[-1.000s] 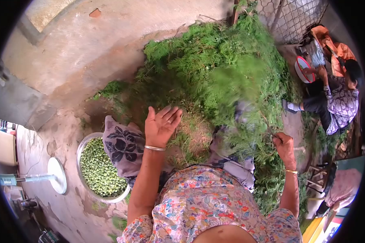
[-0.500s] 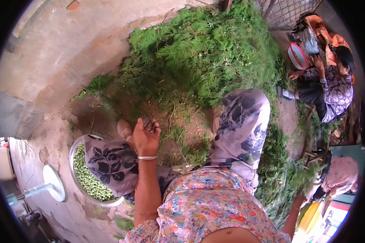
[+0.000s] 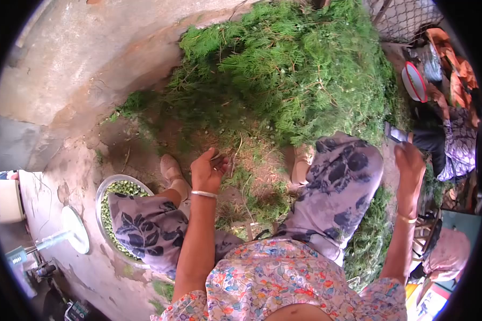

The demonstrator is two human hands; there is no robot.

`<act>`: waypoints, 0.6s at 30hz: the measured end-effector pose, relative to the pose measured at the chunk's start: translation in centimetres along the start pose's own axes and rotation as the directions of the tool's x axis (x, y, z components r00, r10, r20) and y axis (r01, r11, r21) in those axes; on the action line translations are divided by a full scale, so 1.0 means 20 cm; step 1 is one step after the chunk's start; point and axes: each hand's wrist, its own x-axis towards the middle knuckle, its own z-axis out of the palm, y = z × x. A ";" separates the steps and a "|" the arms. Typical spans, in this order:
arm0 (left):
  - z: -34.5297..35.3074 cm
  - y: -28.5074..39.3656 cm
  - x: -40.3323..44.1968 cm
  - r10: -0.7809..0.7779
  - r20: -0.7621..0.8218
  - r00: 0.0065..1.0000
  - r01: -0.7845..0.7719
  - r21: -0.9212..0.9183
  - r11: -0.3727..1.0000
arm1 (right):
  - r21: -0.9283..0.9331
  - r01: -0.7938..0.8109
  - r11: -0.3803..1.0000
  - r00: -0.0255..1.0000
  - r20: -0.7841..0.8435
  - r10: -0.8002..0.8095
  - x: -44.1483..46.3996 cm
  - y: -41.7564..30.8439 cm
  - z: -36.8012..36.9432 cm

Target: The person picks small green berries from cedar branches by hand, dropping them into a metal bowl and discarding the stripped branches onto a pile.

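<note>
My left hand [image 3: 208, 170], with a pale bangle at the wrist, hangs over the ground between my knees, fingers curled in. Whatever it may hold is hidden by the fingers. Beyond it spreads a large heap of green feathery branches [image 3: 294, 69]. My right hand [image 3: 410, 163], with a thin gold-coloured bangle, is raised outside my right knee, fingers bent together; their inner side is hidden. Beside my left leg a round metal basin [image 3: 99, 206] holds many small green pods or berries [image 3: 124, 187], partly covered by my trouser leg.
A person in patterned clothing [image 3: 459, 144] sits at the right by a red-rimmed white bowl [image 3: 414, 82]. Another person's pink top [image 3: 451, 251] shows lower right. A pedestal fan [image 3: 75, 230] stands at left. A concrete wall [image 3: 91, 64] bounds the far left.
My right hand has risen from low at the right edge to beside my knee; the green sprig near it is gone from sight. My left hand has shifted right, fingers still curled. The view has shifted.
</note>
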 end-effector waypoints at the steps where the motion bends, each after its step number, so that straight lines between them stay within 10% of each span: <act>1: 0.01 0.00 0.06 -0.004 -0.022 1.000 0.005 0.051 0.999 | -0.007 -0.003 1.000 0.997 0.080 0.004 0.08 -0.17 0.10; 11: -0.04 -0.28 0.69 0.074 -0.044 0.996 -0.029 0.641 0.767 | 0.320 -0.046 0.946 0.794 0.586 -0.159 0.23 -0.52 0.87; 13: -0.10 -0.36 0.87 0.377 0.233 0.897 -0.295 0.948 0.116 | 0.268 -0.092 0.959 0.814 0.575 -0.083 0.23 -0.49 0.89; 18: 0.13 -0.30 0.98 0.230 0.211 0.950 -0.175 0.970 -0.166 | 0.203 -0.148 0.968 0.792 0.611 -0.008 0.25 -0.46 0.87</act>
